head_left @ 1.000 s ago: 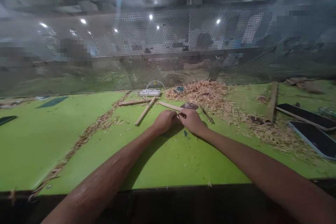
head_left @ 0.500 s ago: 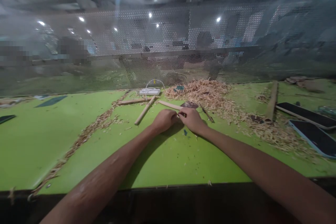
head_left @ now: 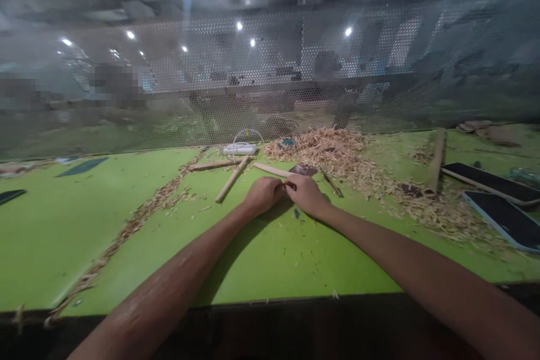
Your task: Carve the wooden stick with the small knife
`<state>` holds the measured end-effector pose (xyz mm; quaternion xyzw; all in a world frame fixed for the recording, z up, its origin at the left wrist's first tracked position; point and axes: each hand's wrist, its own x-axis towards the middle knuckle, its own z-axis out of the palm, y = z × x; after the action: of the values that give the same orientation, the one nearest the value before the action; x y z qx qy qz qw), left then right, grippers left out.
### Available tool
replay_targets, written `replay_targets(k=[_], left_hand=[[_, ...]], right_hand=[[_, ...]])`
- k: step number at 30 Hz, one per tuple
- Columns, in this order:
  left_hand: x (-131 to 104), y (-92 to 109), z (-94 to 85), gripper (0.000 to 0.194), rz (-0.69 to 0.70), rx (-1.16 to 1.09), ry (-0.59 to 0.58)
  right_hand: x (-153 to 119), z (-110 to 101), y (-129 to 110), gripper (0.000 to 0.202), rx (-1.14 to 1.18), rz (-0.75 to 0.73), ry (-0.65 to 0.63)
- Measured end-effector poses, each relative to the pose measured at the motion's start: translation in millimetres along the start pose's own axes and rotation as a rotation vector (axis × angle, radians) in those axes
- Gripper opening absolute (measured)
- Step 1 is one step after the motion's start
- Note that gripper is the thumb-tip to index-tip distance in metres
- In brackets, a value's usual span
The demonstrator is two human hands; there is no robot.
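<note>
My left hand (head_left: 264, 194) and my right hand (head_left: 304, 193) meet over the green tabletop (head_left: 270, 264), fingertips pinched close together. Whatever lies between the fingers is too small or too hidden to make out. Just beyond them a pale wooden stick (head_left: 270, 169) lies slantwise, its right end running behind my right hand. Another wooden stick (head_left: 232, 180) rests to the left of my left hand. A dark brown scrap (head_left: 304, 170) sits behind my right hand, and a thin dark tool (head_left: 331, 182) lies to its right.
A heap of wood shavings (head_left: 329, 146) spreads toward the right. Two phones (head_left: 498, 180) lie at the right beside a long wooden piece (head_left: 436, 163). A white power strip (head_left: 239, 149) with a cable stands at the back, before a perforated screen (head_left: 261, 79). Shavings fill the table seam (head_left: 139, 216).
My right hand's fingertips have come slightly nearer to my left hand's, narrowing the gap between them. The view has shifted a little; the things on the table lie as before.
</note>
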<state>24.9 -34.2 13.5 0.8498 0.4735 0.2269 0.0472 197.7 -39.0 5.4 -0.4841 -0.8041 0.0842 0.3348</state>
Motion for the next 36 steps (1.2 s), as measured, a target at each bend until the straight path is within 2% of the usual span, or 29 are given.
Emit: replay_targets(k=[6, 16, 27, 36], left_hand=[[2, -2, 1.3, 0.022, -0.033, 0.037, -0.006], [4, -9, 2.2, 0.022, 0.01, -0.016, -0.013], [2, -5, -1.0, 0.022, -0.028, 0.038, 0.068], [5, -12, 4.4, 0.017, -0.052, -0.081, 0.059]], right_hand=[[4, 1, 7, 0.015, 0.013, 0.027, 0.01], [4, 2, 10, 0.019, 0.143, -0.025, 0.014], [2, 0, 4, 0.022, 0.166, 0.007, 0.021], [3, 1, 11, 0.02, 0.159, 0.057, 0.022]])
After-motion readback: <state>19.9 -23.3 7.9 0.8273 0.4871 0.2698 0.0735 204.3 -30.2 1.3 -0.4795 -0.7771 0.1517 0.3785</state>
